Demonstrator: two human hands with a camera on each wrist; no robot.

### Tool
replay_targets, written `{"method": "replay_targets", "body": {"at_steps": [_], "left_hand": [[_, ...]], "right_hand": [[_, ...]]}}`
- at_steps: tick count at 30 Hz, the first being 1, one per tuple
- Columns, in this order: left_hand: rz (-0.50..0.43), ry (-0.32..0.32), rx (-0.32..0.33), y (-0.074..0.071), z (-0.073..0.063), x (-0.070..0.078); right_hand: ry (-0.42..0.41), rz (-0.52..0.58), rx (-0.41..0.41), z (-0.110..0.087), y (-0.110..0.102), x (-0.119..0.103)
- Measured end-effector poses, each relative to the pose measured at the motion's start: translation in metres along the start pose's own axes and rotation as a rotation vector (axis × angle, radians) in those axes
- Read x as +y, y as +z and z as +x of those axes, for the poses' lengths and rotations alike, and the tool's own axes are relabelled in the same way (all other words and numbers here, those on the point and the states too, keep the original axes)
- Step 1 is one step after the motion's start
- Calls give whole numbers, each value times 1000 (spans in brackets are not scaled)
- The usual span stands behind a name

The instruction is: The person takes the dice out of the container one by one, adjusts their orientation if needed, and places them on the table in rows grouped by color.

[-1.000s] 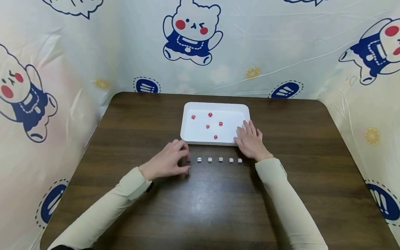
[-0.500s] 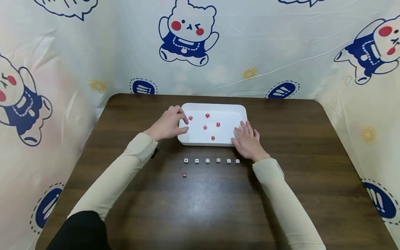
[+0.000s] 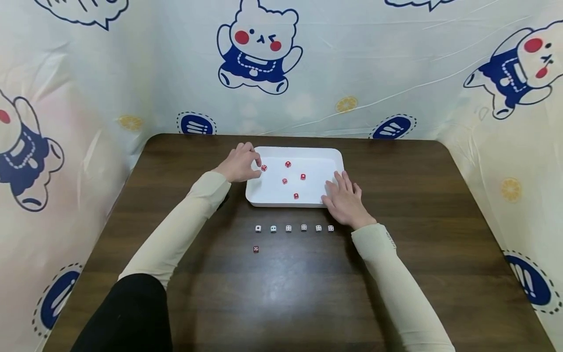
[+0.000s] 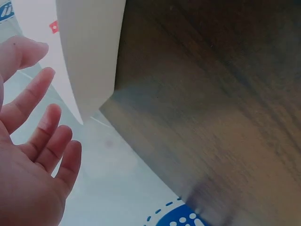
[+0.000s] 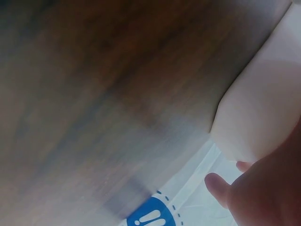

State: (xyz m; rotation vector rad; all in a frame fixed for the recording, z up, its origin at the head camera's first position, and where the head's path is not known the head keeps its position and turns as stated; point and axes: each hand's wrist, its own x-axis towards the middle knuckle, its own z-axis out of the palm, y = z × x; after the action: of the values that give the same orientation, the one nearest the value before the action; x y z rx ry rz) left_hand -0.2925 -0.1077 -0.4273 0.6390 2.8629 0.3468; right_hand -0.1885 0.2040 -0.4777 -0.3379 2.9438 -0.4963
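Note:
At the left end of the white tray [image 3: 308, 199], my left hand [image 3: 239, 163] hovers with thumb and index finger apart. A red die [image 3: 264, 167] lies just beyond these fingertips, and in the left wrist view the same hand [image 4: 37, 150] has its fingers spread, holding nothing. My right hand [image 3: 347, 199] rests with extended fingers on the tray's right end. Several more red dice, one of them a die [image 3: 288, 164] toward the back, are scattered inside the tray. In the right wrist view the tray's side [image 5: 263, 103] shows beside the right hand [image 5: 268, 193].
In front of the tray, several white dice, including a middle die [image 3: 288, 228], form a row on the dark wooden table [image 3: 281, 303]. One red die [image 3: 256, 249] sits below the row's left end. A patterned curtain [image 3: 343, 49] hangs behind and beside the table.
My left hand has moved from the left end of the white row up to the tray's left end, leaving a red die on the table. The right hand stays at the tray.

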Motion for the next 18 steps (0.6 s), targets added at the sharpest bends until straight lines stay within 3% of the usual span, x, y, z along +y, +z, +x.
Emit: {"method": "replay_targets", "body": {"at_steps": [11, 18], "left_hand": [[33, 6, -36, 9, 23, 0], [96, 16, -13, 18, 33, -1]], "right_hand": [[6, -15, 5, 1, 1, 1], [11, -28, 9, 0, 0, 2]]}}
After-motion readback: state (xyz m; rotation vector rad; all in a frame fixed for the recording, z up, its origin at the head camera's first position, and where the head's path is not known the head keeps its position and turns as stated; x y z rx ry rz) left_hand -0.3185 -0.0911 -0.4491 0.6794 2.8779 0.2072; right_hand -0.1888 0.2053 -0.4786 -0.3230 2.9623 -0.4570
